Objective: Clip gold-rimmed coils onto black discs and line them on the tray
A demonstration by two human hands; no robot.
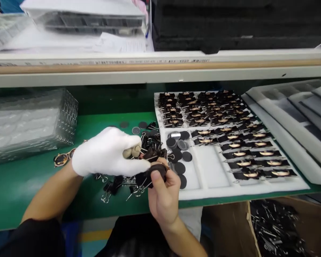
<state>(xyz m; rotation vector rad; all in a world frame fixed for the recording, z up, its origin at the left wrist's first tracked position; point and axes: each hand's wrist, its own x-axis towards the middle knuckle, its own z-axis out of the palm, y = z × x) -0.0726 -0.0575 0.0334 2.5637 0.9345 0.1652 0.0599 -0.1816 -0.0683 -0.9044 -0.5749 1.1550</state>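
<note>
My left hand (107, 153), in a white glove, is curled above a pile of black binder clips (115, 184). Its thumb reaches to the piece at my right hand; whatever its fingers grip is hidden. Between thumb and forefinger show greyish-beige rounded tips. My bare right hand (164, 194) pinches a round black disc (157, 171), thumb on top and fingers curled underneath. Wire clip handles stick out beside this disc, partly covered by the hands. Loose black discs (179, 167) lie just right of my right hand, on the edge of a white foam tray (216, 192).
Rows of black clips with light-coloured curved pieces (239, 154) fill much of the tray. Glasses (61, 159) lie by my left wrist. Clear plastic trays (26, 123) are stacked left, foam sheets (289, 107) right. A shelf edge (160, 75) crosses above; a box of clips (278, 228) stands below.
</note>
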